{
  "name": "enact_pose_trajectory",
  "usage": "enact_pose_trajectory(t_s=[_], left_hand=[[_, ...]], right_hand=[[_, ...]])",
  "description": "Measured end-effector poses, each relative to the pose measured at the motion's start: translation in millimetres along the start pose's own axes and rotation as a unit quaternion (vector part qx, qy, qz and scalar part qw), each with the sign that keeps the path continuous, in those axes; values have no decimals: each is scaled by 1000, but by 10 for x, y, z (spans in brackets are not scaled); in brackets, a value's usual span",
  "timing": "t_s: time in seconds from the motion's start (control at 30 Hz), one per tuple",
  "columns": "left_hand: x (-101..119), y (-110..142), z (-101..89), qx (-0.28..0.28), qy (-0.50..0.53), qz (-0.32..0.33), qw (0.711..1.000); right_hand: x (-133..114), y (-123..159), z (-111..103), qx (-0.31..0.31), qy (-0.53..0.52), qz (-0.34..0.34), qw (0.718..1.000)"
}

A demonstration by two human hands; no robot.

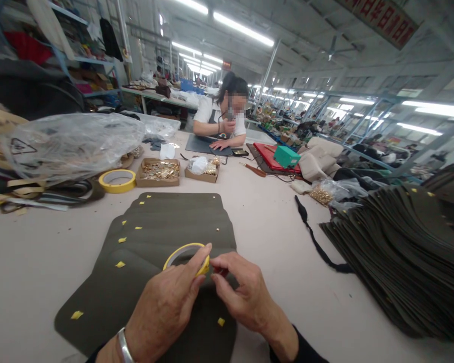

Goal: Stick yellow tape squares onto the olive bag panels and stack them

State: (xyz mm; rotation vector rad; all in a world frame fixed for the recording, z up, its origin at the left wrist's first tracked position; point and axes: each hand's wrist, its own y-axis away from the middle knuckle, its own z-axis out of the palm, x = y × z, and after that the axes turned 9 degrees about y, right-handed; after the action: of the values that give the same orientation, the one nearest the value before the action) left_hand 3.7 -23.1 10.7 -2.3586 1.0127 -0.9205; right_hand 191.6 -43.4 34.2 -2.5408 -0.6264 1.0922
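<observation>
My left hand (pixel 162 307) grips a thin roll of yellow tape (pixel 181 252), thumb over its rim. My right hand (pixel 245 292) pinches at the roll's right side beside the left thumb; what its fingertips hold is too small to make out. Both hands hover over a fanned stack of dark olive leather panels (pixel 162 232) lying on the table (pixel 41 262). Small yellow tape squares dot the panels' left edges and the nearest panel.
A second yellow tape roll (pixel 117 180) and two cardboard trays of gold hardware (pixel 158 171) sit beyond the panels. A tall pile of dark panels (pixel 401 247) fills the right. A black strap (pixel 318 242) lies between. A person works across the table (pixel 223 118).
</observation>
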Motion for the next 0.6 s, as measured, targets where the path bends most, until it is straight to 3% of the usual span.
enact_pose_trajectory(t_s=[0.27, 0.43, 0.53, 0.6], left_hand=[[55, 19, 0, 1, -44, 25, 999], [47, 21, 59, -11, -14, -22, 1000], [43, -20, 70, -29, 18, -41, 999], [47, -67, 68, -28, 22, -47, 998]], right_hand=[[28, -62, 77, -2, 77, -57, 995], [86, -51, 122, 44, 136, -84, 986], [93, -23, 167, 70, 145, -58, 985], [74, -27, 195, 65, 110, 16, 992]])
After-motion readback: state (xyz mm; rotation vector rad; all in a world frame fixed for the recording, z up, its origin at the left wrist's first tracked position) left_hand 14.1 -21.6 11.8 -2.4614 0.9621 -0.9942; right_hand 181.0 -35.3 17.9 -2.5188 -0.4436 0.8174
